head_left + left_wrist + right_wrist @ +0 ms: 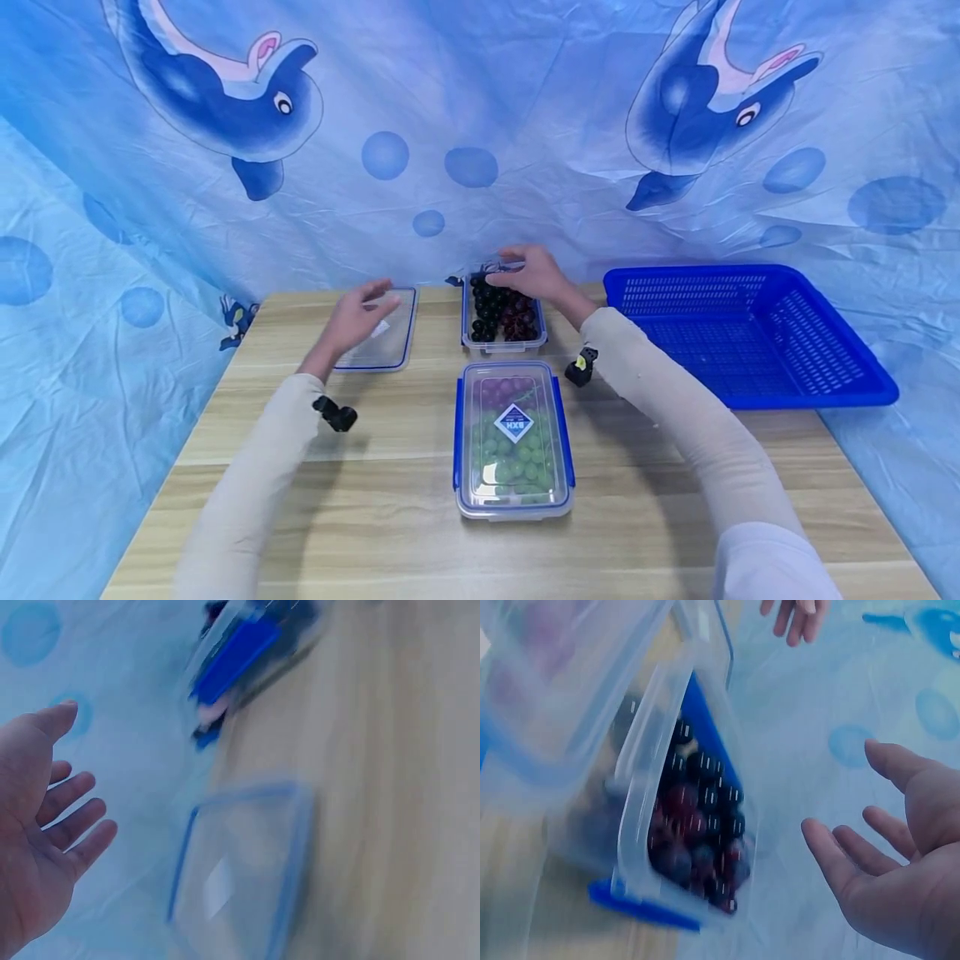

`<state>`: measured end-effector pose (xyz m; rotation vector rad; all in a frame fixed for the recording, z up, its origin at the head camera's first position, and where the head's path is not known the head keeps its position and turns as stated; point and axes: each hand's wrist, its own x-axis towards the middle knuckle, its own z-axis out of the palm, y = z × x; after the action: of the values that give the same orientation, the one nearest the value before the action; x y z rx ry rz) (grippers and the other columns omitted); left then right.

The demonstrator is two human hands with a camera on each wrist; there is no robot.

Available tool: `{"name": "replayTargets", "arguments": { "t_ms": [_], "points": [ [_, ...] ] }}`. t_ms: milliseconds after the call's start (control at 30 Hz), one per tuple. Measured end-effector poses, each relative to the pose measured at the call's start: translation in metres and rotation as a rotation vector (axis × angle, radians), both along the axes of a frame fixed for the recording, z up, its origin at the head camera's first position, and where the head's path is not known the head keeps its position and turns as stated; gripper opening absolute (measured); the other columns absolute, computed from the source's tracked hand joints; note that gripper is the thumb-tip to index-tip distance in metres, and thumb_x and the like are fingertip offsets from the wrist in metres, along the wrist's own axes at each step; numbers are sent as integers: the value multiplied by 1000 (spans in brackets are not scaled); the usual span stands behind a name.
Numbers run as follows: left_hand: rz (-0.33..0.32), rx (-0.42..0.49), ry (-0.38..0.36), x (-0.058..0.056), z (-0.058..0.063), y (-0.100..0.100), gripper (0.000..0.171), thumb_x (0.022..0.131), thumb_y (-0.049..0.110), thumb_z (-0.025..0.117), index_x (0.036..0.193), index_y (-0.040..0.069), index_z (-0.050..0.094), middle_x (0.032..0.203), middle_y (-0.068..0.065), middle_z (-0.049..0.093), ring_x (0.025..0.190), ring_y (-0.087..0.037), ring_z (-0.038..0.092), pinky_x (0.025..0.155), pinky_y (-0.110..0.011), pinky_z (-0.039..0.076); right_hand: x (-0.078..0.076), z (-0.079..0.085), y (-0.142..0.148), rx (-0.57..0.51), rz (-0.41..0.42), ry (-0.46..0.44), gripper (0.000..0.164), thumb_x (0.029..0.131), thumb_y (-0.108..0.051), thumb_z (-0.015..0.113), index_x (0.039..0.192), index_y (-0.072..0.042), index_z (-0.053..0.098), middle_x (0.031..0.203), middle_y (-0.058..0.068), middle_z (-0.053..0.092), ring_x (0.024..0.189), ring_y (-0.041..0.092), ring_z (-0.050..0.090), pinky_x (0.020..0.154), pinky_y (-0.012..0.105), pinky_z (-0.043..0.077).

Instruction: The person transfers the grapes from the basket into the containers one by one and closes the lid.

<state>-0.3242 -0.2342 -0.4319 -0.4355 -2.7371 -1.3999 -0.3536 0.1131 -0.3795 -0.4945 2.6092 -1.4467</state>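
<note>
An uncovered plastic container at the back middle of the table holds black grapes on its left and dark red grapes on its right. Over its far part hovers my right hand, fingers spread and nothing between them; the right wrist view shows it apart from the container. To the left, my left hand is above a clear lid with a blue seal that lies flat on the table. Its fingers are loosely extended and hold nothing.
A lidded container with blue side clips, green grapes and reddish grapes inside, stands nearer, in the middle of the wooden table. At the right is a blue plastic basket. A blue dolphin-print curtain rises behind the table.
</note>
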Motion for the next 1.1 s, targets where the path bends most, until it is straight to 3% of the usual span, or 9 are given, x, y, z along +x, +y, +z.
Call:
{"name": "replayTargets", "arguments": {
  "t_ms": [167,300,600,800,1000,1100],
  "points": [
    [12,-67,-41,-4,18,-37,71,103,48,57,156,6,39,159,-20,42,145,-38,40,114,-55,44,7,2,-32,-234,-9,-179,63,93,-21,78,148,-7,52,150,16,52,125,32,61,104,47,55],
    [30,-109,-107,-6,25,-54,76,102,54,55,159,7,35,162,-20,37,148,-40,35,113,-59,43,7,0,-60,-377,-10,-306,63,92,-14,77,148,-4,50,147,21,51,125,35,61,103,45,56],
    [46,-124,-201,-11,17,-71,78,106,49,51,160,-1,25,163,-27,30,148,-45,32,119,-60,35,4,-20,-116,-567,-14,-583,66,97,-7,69,155,1,37,158,22,40,138,42,49,109,46,51],
    [71,-134,-280,-18,3,-81,77,107,46,49,159,-6,24,161,-31,30,147,-46,32,119,-59,35,1,-38,-140,-613,-65,-658,66,97,-3,68,155,4,35,160,22,36,142,46,42,113,48,48],
    [88,-128,-322,-18,-7,-87,75,108,41,50,157,-10,24,159,-34,30,146,-48,31,120,-59,33,3,-52,-158,-560,-97,-677,66,95,1,69,152,7,37,155,25,42,141,44,43,116,49,44],
    [92,-135,-339,-16,-11,-87,76,108,40,49,156,-12,22,159,-36,29,146,-49,30,121,-59,32,4,-58,-166,-530,-109,-705,71,94,2,68,155,7,32,159,25,36,142,45,41,116,50,43]
  ]
}}
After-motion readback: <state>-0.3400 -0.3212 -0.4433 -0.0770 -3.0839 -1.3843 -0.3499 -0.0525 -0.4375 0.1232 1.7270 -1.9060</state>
